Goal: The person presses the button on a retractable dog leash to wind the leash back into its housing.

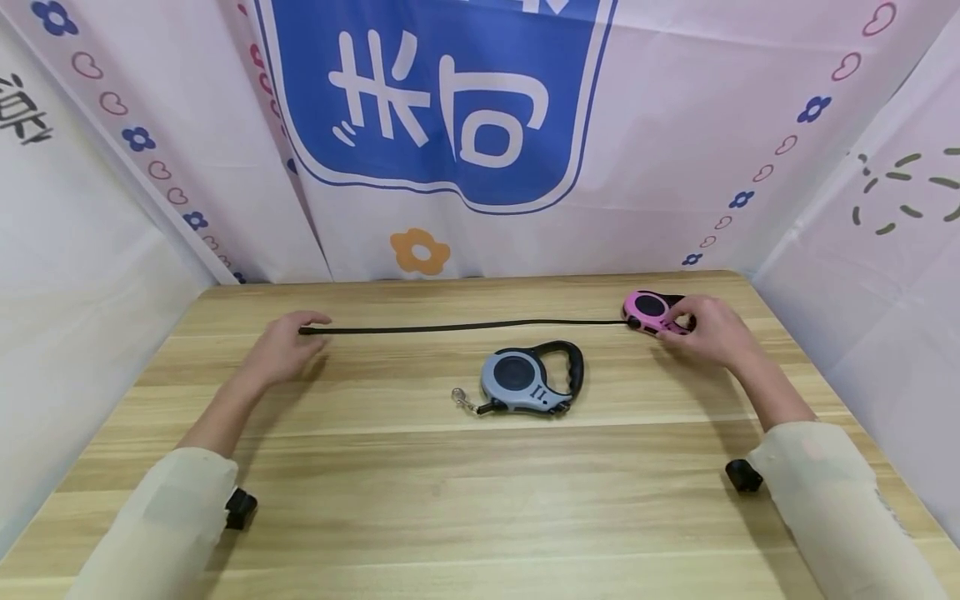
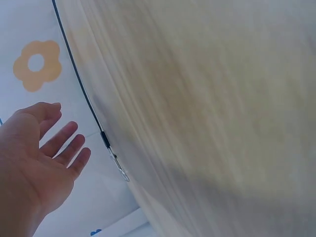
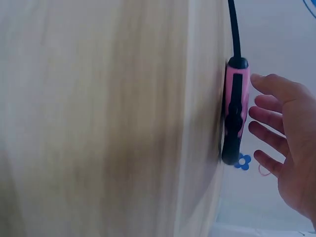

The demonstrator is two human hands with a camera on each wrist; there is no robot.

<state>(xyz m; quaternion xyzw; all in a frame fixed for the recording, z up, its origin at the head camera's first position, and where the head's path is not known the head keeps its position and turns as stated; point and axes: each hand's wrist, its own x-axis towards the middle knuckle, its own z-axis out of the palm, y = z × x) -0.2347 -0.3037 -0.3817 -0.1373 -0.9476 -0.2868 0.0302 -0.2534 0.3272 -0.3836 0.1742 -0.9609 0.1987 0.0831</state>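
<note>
A pink and black retractable dog leash (image 1: 647,308) lies flat at the back right of the table. Its black strap (image 1: 450,326) runs out to the left in a nearly straight line. By the strap's far end, my left hand (image 1: 282,348) hovers with relaxed fingers; the metal clip (image 2: 120,169) lies past the fingertips, hidden in the head view. Over the pink casing (image 3: 237,98) my right hand (image 3: 291,133) has loosely bent, spread fingers, very close to it; touch is hard to tell. A grey-blue retractable leash (image 1: 528,379) lies between the hands, nearer the front.
The wooden table (image 1: 465,500) bears both leashes. White printed cloth (image 1: 675,167) hangs behind it and along the sides. Small black wrist cameras (image 1: 240,508) sit by the sleeves.
</note>
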